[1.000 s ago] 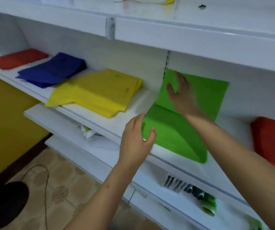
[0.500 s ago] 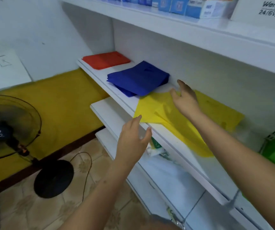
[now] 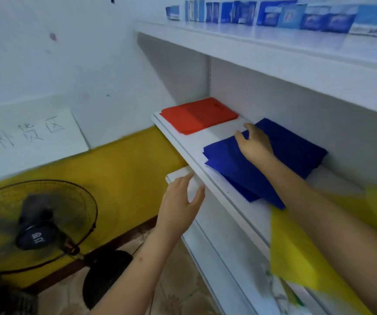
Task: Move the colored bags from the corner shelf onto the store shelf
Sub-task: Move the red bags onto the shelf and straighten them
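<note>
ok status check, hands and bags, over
Right hand flat on blue bags, no grip. Left hand open, empty, below shelf edge. Red bags beyond, yellow bags nearer. Nothing blocking.

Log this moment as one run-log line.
right hand: resting on blue bags | left hand: open, holds nothing, by lower shelf edge | red bags: on shelf, untouched | yellow bags: at right
</note>
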A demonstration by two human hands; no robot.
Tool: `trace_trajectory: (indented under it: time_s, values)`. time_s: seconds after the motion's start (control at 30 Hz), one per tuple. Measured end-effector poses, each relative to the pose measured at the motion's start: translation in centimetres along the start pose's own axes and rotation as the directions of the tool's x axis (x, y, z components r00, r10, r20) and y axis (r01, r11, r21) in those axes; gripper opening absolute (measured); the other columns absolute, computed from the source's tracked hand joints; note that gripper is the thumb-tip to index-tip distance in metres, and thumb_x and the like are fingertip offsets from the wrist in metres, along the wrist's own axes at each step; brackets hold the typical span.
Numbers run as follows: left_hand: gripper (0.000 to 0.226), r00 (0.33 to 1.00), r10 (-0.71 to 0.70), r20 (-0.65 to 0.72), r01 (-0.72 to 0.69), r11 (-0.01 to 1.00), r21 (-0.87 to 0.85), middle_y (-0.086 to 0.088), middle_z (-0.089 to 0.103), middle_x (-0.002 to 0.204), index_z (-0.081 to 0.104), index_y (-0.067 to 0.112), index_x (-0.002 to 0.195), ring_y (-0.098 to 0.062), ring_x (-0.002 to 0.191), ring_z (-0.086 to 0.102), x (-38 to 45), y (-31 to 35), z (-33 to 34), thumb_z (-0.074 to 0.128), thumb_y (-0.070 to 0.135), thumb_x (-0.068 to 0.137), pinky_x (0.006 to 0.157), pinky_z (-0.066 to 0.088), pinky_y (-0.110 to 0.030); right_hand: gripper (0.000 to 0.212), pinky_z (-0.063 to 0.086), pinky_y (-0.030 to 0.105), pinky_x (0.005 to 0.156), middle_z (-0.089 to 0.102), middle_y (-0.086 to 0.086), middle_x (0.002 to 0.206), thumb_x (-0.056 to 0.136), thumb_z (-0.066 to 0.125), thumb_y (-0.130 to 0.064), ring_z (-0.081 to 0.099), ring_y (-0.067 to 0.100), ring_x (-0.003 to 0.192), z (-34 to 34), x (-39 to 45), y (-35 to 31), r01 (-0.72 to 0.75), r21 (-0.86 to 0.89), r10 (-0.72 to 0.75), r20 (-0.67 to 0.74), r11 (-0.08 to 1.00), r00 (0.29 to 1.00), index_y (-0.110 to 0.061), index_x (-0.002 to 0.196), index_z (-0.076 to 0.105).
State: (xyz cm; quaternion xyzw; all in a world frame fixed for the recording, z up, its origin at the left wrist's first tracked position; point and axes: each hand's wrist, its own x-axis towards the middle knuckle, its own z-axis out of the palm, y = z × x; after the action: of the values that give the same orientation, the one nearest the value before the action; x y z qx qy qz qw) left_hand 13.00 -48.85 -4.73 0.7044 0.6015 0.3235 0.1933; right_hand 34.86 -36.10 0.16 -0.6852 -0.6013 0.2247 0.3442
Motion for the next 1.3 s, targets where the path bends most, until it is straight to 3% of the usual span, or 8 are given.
trace_trajectory:
  time_s: [0.2, 0.4, 0.5, 0.7, 0.87, 1.0, 1.17, 1.3]
  values:
    - [0.055, 0.998, -0.067, -0.017, 0.067, 0.998, -0.002, 0.007, 0.05, 0.144, 0.044, 0.025, 0.147, -0.007, 0.134, 0.039, 10.1, -6.6, -1.7, 0.044, 0.053, 0.1, 0.105, 0.028, -0.02, 0.059, 0.03, 0.041, 0.114, 0.038, 0.012, 0.15, 0.1, 0.04, -0.04, 0.036, 0.027, 0.137, 6.6, 9.6, -1.1, 0.005, -0.069, -0.003, 0.016, 0.998, 1.0, -0.009, 0.149, 0.032]
    - [0.053, 0.999, -0.023, 0.024, 0.023, 1.0, 0.003, 0.001, 0.052, 0.14, 0.048, 0.02, 0.144, -0.014, 0.131, 0.043, 21.7, -12.8, -1.4, 0.049, 0.048, 0.1, 0.101, 0.035, -0.024, 0.063, 0.03, 0.038, 0.113, 0.035, 0.009, 0.153, 0.099, 0.043, -0.046, 0.034, 0.024, 0.139, 11.7, 17.7, -0.7, -0.105, -0.146, 0.098, -0.055, 0.984, 0.994, -0.012, 0.15, 0.029]
    - [0.055, 0.999, 0.032, 0.009, -0.032, 0.999, 0.014, -0.002, 0.05, 0.143, 0.048, 0.017, 0.144, -0.018, 0.132, 0.044, 28.6, -16.0, -1.1, 0.053, 0.047, 0.098, 0.108, 0.041, -0.033, 0.074, 0.028, 0.041, 0.115, 0.03, 0.012, 0.155, 0.096, 0.047, -0.051, 0.029, 0.027, 0.142, 13.7, 21.6, -0.1, -0.142, -0.229, 0.125, -0.087, 0.963, 0.988, -0.009, 0.152, 0.023]
    - [0.069, 0.987, 0.147, 0.068, -0.152, 0.985, 0.078, -0.008, 0.036, 0.157, 0.038, 0.012, 0.151, -0.024, 0.147, 0.028, 40.4, -20.2, -0.7, 0.055, 0.051, 0.096, 0.118, 0.028, -0.041, 0.098, 0.023, 0.047, 0.117, 0.013, 0.009, 0.161, 0.086, 0.049, -0.067, 0.015, 0.031, 0.146, 15.1, 26.3, 1.5, -0.322, -0.417, 0.306, -0.105, 0.85, 0.946, -0.012, 0.155, 0.006]
    - [0.084, 0.953, 0.155, 0.259, -0.22, 0.944, 0.245, -0.003, 0.014, 0.166, 0.017, 0.015, 0.158, -0.022, 0.153, 0.004, 47.6, -23.1, 1.3, 0.041, 0.065, 0.095, 0.124, 0.009, -0.046, 0.085, 0.014, 0.048, 0.119, 0.008, 0.001, 0.163, 0.09, 0.032, -0.072, 0.012, 0.032, 0.147, 17.3, 27.0, 2.8, -0.398, -0.569, 0.413, -0.11, 0.72, 0.904, -0.022, 0.155, 0.012]
    - [0.079, 0.94, 0.153, 0.306, -0.257, 0.906, 0.337, 0.001, 0.02, 0.165, 0.027, 0.017, 0.157, -0.021, 0.154, 0.003, 48.3, -24.1, 2.9, 0.032, 0.067, 0.096, 0.121, -0.008, -0.05, 0.076, 0.014, 0.046, 0.119, 0.011, 0.0, 0.162, 0.091, 0.04, -0.067, 0.013, 0.033, 0.147, 17.4, 27.7, 2.5, -0.45, -0.535, 0.457, -0.129, 0.715, 0.88, -0.029, 0.153, 0.021]
    - [0.05, 0.904, 0.319, 0.283, -0.398, 0.871, 0.287, -0.001, 0.044, 0.153, 0.048, 0.016, 0.146, -0.025, 0.151, 0.019, 47.9, -23.9, 3.6, 0.041, 0.042, 0.103, 0.122, -0.005, -0.053, 0.042, 0.019, 0.04, 0.118, 0.024, 0.001, 0.159, 0.1, 0.042, -0.04, 0.02, 0.03, 0.145, 19.9, 27.4, 0.7, -0.455, -0.506, 0.366, -0.272, 0.732, 0.89, -0.033, 0.141, 0.047]
    - [0.042, 0.896, 0.37, 0.246, -0.411, 0.901, 0.14, -0.006, 0.053, 0.145, 0.058, 0.012, 0.137, -0.026, 0.148, 0.028, 47.5, -23.1, 3.6, 0.038, 0.029, 0.104, 0.124, 0.002, -0.049, 0.037, 0.019, 0.039, 0.117, 0.024, 0.005, 0.159, 0.101, 0.04, -0.032, 0.022, 0.029, 0.144, 21.5, 26.7, -0.5, -0.472, -0.388, 0.321, -0.394, 0.792, 0.862, -0.03, 0.135, 0.055]
